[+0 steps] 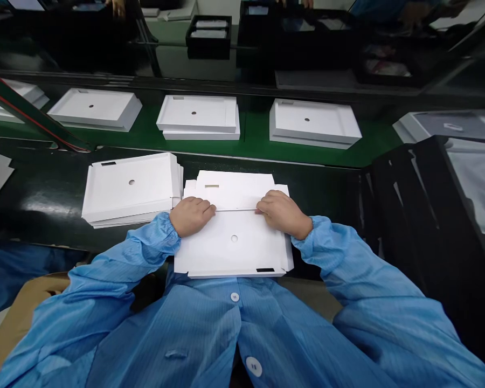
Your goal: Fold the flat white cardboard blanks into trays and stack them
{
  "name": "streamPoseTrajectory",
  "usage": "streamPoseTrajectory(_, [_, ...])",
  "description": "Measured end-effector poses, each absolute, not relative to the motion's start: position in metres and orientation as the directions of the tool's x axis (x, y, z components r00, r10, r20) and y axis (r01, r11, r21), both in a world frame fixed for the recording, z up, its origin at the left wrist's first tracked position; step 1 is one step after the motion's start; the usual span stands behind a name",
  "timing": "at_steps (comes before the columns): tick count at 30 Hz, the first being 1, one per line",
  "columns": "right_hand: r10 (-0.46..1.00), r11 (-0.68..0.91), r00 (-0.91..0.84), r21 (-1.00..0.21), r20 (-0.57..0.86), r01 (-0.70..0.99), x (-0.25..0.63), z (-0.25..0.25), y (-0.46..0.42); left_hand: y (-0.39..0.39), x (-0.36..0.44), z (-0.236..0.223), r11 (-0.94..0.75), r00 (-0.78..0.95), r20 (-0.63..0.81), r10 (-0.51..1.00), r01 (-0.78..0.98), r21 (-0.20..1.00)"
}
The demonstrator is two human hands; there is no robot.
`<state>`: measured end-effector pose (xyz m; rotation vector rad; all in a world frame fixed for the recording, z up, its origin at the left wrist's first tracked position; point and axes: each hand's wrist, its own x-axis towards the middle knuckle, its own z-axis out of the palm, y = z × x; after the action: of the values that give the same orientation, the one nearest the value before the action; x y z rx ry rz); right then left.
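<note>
A partly folded white cardboard tray (218, 253) lies in front of me, its near edge close to my body. It has a small round hole in the middle and a dark slot by the near edge. A raised fold line crosses it, with a flap beyond. My left hand (193, 215) is closed on the left end of this fold, fingers curled. At the right end, my right hand (283, 214) grips the same fold, thumb on the near side. Left of it sits a stack of similar white trays (131, 186), close beside the one I hold.
Beyond the dark worktop (36, 191), a green belt (254, 134) carries several white trays, among them a stacked pair (202, 116). Black boxes (424, 215) stand tall at the right. A slanted green post (32, 116) rises at the left. A black bin (209, 32) stands farther back.
</note>
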<state>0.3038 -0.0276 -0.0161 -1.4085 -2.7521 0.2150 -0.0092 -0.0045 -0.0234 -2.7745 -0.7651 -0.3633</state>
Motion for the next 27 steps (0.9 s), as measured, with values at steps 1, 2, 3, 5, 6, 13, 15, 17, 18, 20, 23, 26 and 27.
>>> streamPoseTrajectory(1, [0.811, 0.573, -0.583, -0.132, -0.049, 0.808, 0.303, -0.014, -0.029, -0.004, -0.009, -0.024, -0.837, 0.834, 0.301, 0.462, 0.522, -0.165])
streamPoseTrajectory(2, [0.81, 0.573, -0.582, -0.119, -0.072, 0.811, 0.302, -0.012, -0.029, -0.004, -0.009, -0.024, -0.839, 0.836, 0.302, 0.458, 0.519, -0.165])
streamPoseTrajectory(3, [0.808, 0.573, -0.581, -0.103, -0.091, 0.813, 0.299, -0.01, -0.03, -0.003, -0.008, -0.025, -0.841, 0.838, 0.303, 0.454, 0.515, -0.162])
streamPoseTrajectory(5, [0.8, 0.585, -0.59, -0.082, -0.108, 0.807, 0.288, -0.005, -0.031, -0.004, -0.005, -0.026, -0.845, 0.838, 0.307, 0.452, 0.512, -0.153])
streamPoseTrajectory(6, [0.792, 0.596, -0.601, -0.08, -0.104, 0.799, 0.28, -0.003, -0.031, -0.004, -0.003, -0.027, -0.845, 0.836, 0.31, 0.453, 0.514, -0.149])
streamPoseTrajectory(13, [0.73, 0.675, -0.683, -0.115, -0.038, 0.728, 0.227, 0.0, -0.022, -0.005, 0.002, -0.024, -0.846, 0.818, 0.329, 0.472, 0.525, -0.092])
streamPoseTrajectory(15, [0.743, 0.663, -0.669, -0.106, -0.031, 0.741, 0.229, -0.003, -0.022, -0.004, -0.008, -0.023, -0.83, 0.795, 0.321, 0.515, 0.557, -0.047])
streamPoseTrajectory(17, [0.757, 0.648, -0.652, -0.094, -0.026, 0.756, 0.234, -0.008, -0.023, -0.005, -0.02, -0.024, -0.819, 0.781, 0.305, 0.546, 0.574, -0.006])
streamPoseTrajectory(18, [0.759, 0.646, -0.65, -0.09, -0.024, 0.758, 0.237, -0.01, -0.024, -0.005, -0.025, -0.026, -0.818, 0.78, 0.296, 0.552, 0.576, 0.008])
streamPoseTrajectory(20, [0.756, 0.651, -0.655, -0.086, -0.021, 0.754, 0.239, -0.015, -0.026, -0.007, -0.031, -0.029, -0.819, 0.783, 0.28, 0.555, 0.573, 0.019])
streamPoseTrajectory(23, [0.754, 0.653, -0.656, -0.085, -0.021, 0.753, 0.237, -0.019, -0.028, -0.01, -0.03, -0.031, -0.816, 0.789, 0.262, 0.556, 0.578, -0.007])
streamPoseTrajectory(26, [0.748, 0.659, -0.663, -0.089, -0.026, 0.747, 0.235, -0.018, -0.029, -0.011, -0.026, -0.031, -0.809, 0.79, 0.246, 0.561, 0.587, -0.038])
streamPoseTrajectory(27, [0.742, 0.665, -0.67, -0.09, -0.029, 0.741, 0.235, -0.017, -0.03, -0.01, -0.026, -0.031, -0.807, 0.791, 0.24, 0.563, 0.589, -0.047])
